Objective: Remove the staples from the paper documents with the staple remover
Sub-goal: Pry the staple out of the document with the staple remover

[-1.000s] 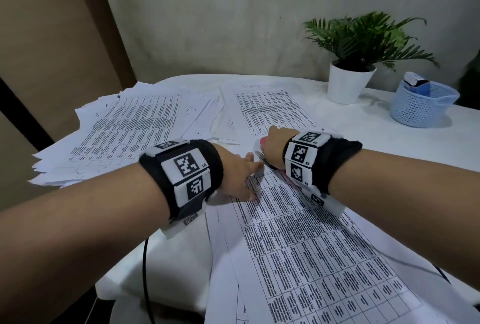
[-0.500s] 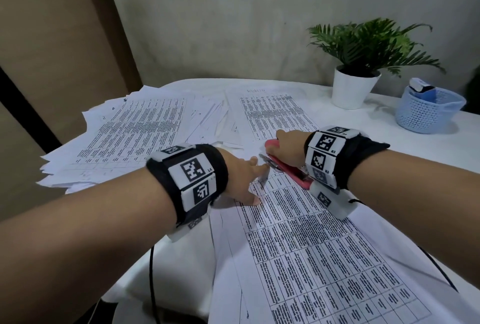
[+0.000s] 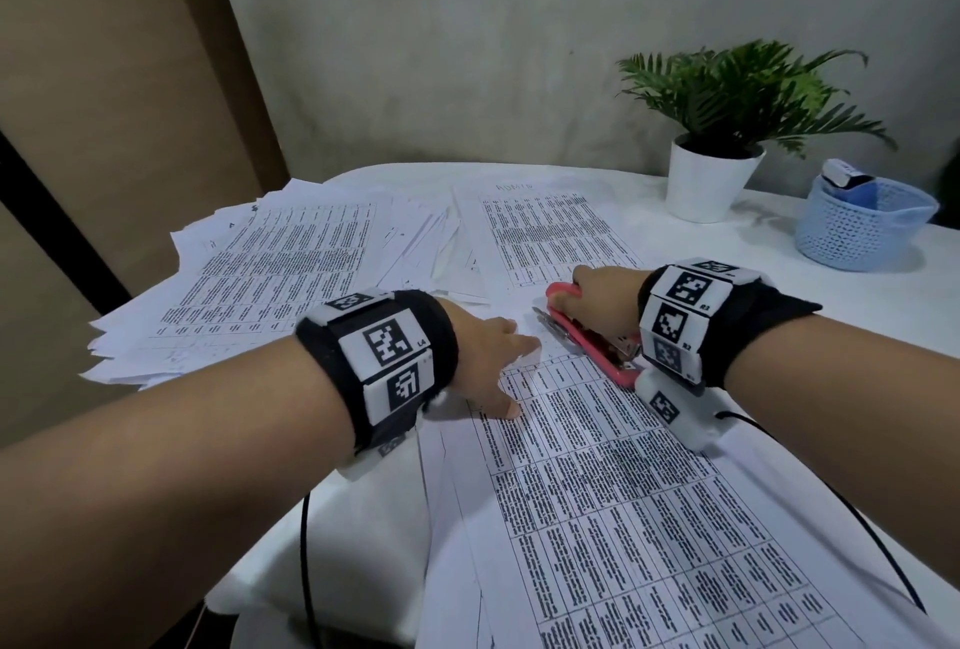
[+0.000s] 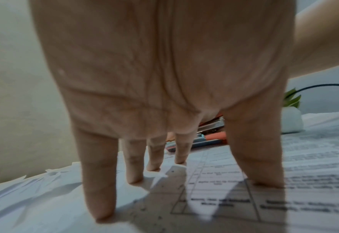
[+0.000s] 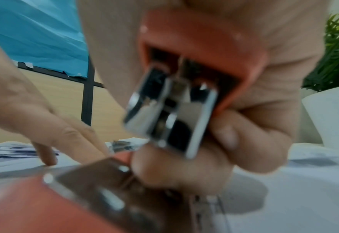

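The printed document (image 3: 597,482) lies on the counter (image 3: 779,232), pinned near its top corner by the spread fingers of the left hand (image 3: 488,362). The red staple remover (image 3: 587,336) is gripped in the curled right hand (image 3: 602,300). Its metal tip should be slid flat under the staple, which cannot be made out, to avoid tearing.

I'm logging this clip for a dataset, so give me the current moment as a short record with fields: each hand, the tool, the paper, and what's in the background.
left hand: fingers spread straight, pressing the document flat
right hand: grips the red stapler-style tool
tool: red body with metal parts, on the document's top corner
document: printed table sheet lying on the table
background: paper pile, potted plant, blue basket
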The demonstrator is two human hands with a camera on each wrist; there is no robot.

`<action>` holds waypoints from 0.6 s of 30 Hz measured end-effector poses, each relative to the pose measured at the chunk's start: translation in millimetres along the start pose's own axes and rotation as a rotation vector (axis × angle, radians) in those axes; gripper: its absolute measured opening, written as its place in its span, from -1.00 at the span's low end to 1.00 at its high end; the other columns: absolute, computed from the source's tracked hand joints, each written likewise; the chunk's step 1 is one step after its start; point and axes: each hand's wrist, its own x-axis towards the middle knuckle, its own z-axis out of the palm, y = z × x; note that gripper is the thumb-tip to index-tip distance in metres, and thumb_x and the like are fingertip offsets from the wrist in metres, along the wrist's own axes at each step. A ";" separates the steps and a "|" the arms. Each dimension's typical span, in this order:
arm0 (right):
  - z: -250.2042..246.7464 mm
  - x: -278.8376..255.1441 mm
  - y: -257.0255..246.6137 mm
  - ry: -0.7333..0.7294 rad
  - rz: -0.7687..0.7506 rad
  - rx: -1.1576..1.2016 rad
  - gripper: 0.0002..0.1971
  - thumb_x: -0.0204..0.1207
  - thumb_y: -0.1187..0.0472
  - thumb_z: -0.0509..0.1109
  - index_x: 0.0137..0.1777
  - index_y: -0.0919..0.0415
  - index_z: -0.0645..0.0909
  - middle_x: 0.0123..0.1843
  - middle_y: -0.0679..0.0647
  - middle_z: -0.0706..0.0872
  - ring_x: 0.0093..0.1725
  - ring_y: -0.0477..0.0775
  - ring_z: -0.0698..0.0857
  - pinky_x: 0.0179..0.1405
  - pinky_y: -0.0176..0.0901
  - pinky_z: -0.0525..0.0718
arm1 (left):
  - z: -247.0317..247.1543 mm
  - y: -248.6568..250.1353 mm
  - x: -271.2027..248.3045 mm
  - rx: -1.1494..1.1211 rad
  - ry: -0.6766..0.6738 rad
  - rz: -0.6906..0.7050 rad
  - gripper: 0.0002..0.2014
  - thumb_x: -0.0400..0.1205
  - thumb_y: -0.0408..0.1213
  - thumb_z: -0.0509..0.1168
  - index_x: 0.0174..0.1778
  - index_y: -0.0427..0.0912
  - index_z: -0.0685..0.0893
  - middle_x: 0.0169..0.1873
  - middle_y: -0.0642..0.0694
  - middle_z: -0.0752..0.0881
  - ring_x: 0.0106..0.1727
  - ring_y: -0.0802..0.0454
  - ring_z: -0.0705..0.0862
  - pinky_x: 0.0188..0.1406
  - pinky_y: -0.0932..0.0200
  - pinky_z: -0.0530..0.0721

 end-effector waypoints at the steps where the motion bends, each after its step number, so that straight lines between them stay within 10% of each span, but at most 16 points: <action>1: -0.3 -2.0 2.9 0.000 0.011 0.018 -0.51 0.71 -0.07 -0.04 0.35 0.33 0.37 0.06 0.21 0.63 -0.07 0.13 0.55 -0.08 -0.12 0.48 | 0.0 -1.7 1.2 -0.004 0.017 0.009 -0.14 0.59 0.23 0.19 0.67 0.04 -0.14 0.68 -0.06 -0.05 0.63 -0.12 0.21 0.46 -0.29 0.39; 9: -1.6 -43.2 20.0 -0.053 0.011 -0.030 -0.56 0.71 -0.09 -0.04 0.34 0.25 0.32 0.19 0.21 0.63 -0.04 0.12 0.55 0.12 -0.05 0.56 | 5.9 -27.0 -13.1 -0.312 0.263 -0.158 -0.34 0.58 0.15 0.28 0.53 -0.08 0.30 0.45 -0.10 0.41 0.30 -0.07 0.55 0.28 -0.02 0.53; 14: 5.9 -64.2 20.5 -0.088 -0.012 -0.073 -0.57 0.72 -0.06 -0.04 0.36 0.25 0.33 0.21 0.18 0.64 -0.03 0.07 0.57 -0.01 -0.19 0.50 | 14.8 -44.6 -29.7 -0.261 0.148 -0.435 -0.49 0.67 0.18 0.05 -0.20 -0.19 0.64 -0.15 -0.11 0.70 -0.07 -0.05 0.67 0.09 0.12 0.57; 18: 5.7 -74.6 15.4 -0.072 0.011 -0.051 -0.58 0.76 0.04 -0.12 0.45 0.25 0.30 0.38 0.23 0.49 0.28 0.16 0.58 0.24 -0.08 0.50 | 21.5 -40.8 -33.1 -0.475 0.195 -0.450 -0.52 0.66 0.17 0.10 -0.29 -0.16 0.63 -0.37 -0.04 0.63 -0.24 0.00 0.68 -0.13 0.22 0.59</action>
